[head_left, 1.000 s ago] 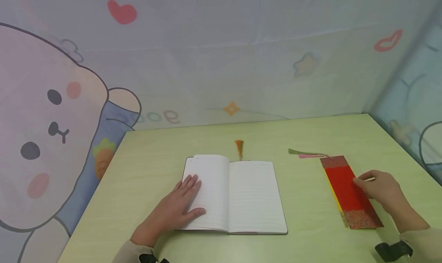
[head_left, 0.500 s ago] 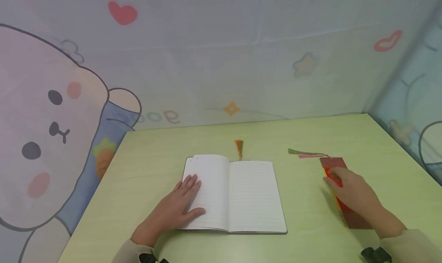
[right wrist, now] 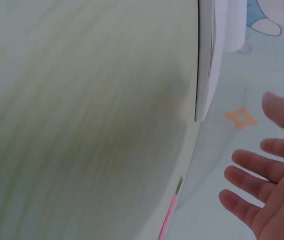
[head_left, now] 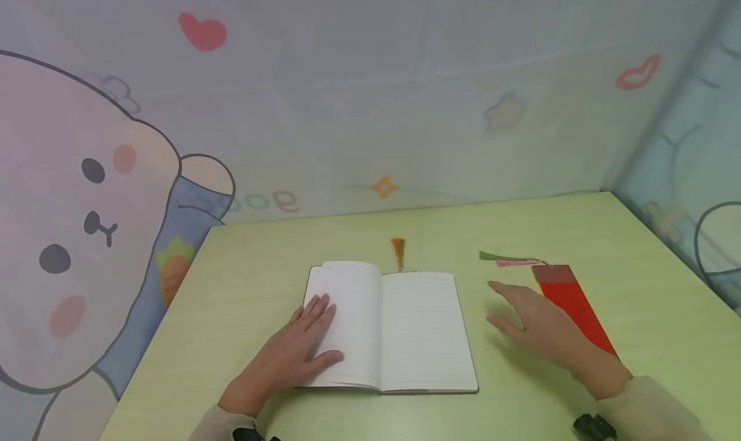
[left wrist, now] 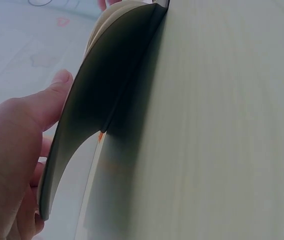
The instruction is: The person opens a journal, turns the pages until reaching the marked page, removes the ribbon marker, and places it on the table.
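An open notebook (head_left: 419, 332) with blank lined pages lies on the table. My left hand (head_left: 301, 344) rests on its left page, fingers straight and thumb spread toward the spine. In the left wrist view that half of the notebook (left wrist: 94, 90) bows up, with dark shadow beneath it. My right hand (head_left: 541, 322) is held over the table between the notebook and a red tasselled bookmark (head_left: 579, 309), fingers loosely spread and holding nothing. Wrist and forearm cover the bookmark's lower part. A yellow edge shows along its left side.
An orange tassel (head_left: 398, 251) sticks out beyond the notebook's top edge. Green and pink tassels (head_left: 512, 260) trail left from the red bookmark's top. Behind the pale green table (head_left: 260, 248) hangs a printed cloth backdrop (head_left: 347, 107).
My right hand has moved left, off the red bookmark and toward the notebook, its fingers spreading. The left hand stays on the page. The head view has shifted slightly.
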The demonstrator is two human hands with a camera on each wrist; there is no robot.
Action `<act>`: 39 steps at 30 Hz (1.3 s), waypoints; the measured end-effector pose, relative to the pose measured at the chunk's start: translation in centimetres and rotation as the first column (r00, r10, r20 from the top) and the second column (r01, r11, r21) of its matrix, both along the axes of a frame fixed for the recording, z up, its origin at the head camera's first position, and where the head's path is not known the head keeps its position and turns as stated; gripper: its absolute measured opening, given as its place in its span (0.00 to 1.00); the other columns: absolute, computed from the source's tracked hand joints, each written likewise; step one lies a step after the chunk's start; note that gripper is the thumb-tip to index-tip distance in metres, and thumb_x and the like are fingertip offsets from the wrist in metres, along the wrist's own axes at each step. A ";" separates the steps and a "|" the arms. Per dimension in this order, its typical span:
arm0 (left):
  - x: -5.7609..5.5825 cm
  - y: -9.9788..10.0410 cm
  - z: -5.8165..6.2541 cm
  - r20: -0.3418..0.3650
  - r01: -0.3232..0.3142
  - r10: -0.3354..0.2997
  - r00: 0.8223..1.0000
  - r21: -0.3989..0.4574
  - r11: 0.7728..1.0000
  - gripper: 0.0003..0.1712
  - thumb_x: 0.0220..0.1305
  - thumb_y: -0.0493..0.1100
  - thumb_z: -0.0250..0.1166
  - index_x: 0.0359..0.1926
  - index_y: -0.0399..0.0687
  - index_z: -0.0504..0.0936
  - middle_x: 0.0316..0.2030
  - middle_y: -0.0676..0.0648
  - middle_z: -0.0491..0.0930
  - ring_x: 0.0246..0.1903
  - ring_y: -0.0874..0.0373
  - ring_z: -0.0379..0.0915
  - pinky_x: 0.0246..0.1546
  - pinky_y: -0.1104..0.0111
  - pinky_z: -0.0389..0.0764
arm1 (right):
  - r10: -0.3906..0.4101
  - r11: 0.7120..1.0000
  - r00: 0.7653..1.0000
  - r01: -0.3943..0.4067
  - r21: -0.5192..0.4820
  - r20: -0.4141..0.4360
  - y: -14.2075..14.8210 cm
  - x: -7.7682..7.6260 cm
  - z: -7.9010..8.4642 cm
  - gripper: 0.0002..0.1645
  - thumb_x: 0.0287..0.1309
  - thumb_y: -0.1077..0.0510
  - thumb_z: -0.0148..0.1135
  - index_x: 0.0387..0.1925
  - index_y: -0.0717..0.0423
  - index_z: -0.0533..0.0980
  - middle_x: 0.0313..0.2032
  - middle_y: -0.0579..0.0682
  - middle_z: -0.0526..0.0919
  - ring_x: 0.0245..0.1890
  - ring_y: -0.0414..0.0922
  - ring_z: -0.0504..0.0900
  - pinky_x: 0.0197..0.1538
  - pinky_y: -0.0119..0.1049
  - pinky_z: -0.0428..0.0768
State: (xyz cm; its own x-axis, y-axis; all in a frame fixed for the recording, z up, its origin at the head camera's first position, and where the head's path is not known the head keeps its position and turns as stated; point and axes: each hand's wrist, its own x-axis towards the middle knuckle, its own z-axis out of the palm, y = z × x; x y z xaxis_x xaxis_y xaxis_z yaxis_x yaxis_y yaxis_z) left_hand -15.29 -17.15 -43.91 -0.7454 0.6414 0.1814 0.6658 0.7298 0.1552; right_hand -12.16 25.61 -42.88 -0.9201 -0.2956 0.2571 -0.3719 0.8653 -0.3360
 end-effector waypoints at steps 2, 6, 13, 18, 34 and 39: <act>0.0 0.0 0.0 0.003 -0.003 0.003 1.000 -0.001 1.000 0.45 0.63 0.66 0.51 0.69 0.40 0.57 0.70 0.42 0.50 0.69 0.48 0.42 0.67 0.55 0.51 | 0.043 0.998 0.999 -0.042 0.039 -0.012 -0.6 0.0 -0.2 0.39 0.54 0.41 0.63 0.63 0.55 0.66 0.56 0.54 0.73 0.55 0.53 0.71 0.51 0.50 0.75; 0.0 0.0 0.0 0.001 -0.005 0.005 1.000 -0.004 1.000 0.45 0.63 0.66 0.51 0.69 0.40 0.57 0.70 0.42 0.50 0.69 0.48 0.42 0.67 0.56 0.50 | 0.133 0.985 0.991 -0.136 0.108 0.031 -1.8 -0.2 -0.3 0.48 0.48 0.34 0.64 0.64 0.56 0.64 0.60 0.54 0.69 0.59 0.54 0.67 0.56 0.52 0.71; 0.1 0.1 0.0 0.002 -0.004 0.004 1.000 0.008 1.000 0.45 0.63 0.66 0.51 0.69 0.40 0.57 0.70 0.42 0.51 0.69 0.49 0.43 0.66 0.55 0.51 | 0.274 0.949 0.942 -0.297 0.103 0.193 -2.8 -0.7 -1.0 0.61 0.44 0.26 0.60 0.69 0.60 0.54 0.69 0.56 0.56 0.68 0.57 0.52 0.64 0.53 0.61; 0.1 0.1 0.0 0.007 -0.003 0.003 1.000 0.015 1.000 0.44 0.63 0.66 0.51 0.69 0.40 0.57 0.70 0.42 0.50 0.69 0.49 0.42 0.66 0.54 0.51 | 0.347 0.927 0.915 -0.368 0.074 0.206 -3.0 -1.0 -1.4 0.64 0.44 0.26 0.59 0.69 0.64 0.52 0.69 0.59 0.53 0.68 0.60 0.50 0.62 0.55 0.62; 0.1 0.1 -0.1 0.021 -0.015 0.015 1.000 -0.003 1.000 0.45 0.63 0.67 0.49 0.70 0.41 0.56 0.70 0.43 0.50 0.69 0.50 0.41 0.67 0.55 0.50 | 0.344 0.918 0.899 -0.383 0.105 0.271 -3.7 -1.1 -1.3 0.56 0.50 0.28 0.56 0.68 0.63 0.57 0.68 0.58 0.57 0.67 0.57 0.54 0.63 0.55 0.60; 0.1 0.1 -0.2 0.022 -0.015 0.015 1.000 0.000 1.000 0.45 0.63 0.67 0.50 0.70 0.41 0.56 0.70 0.43 0.50 0.69 0.50 0.41 0.67 0.54 0.50 | 0.333 0.926 0.925 -0.358 0.122 0.185 -3.7 -1.0 -1.3 0.48 0.55 0.33 0.55 0.66 0.60 0.61 0.67 0.56 0.60 0.67 0.55 0.56 0.63 0.53 0.62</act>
State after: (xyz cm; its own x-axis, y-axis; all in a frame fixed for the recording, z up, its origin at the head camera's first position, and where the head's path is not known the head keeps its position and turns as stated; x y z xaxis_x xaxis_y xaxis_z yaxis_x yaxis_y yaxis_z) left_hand -15.18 -17.08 -44.06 -0.7591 0.6298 0.1649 0.6508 0.7399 0.1700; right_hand -13.21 21.89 -44.21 -0.7785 -0.6260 0.0446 -0.6097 0.7375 -0.2904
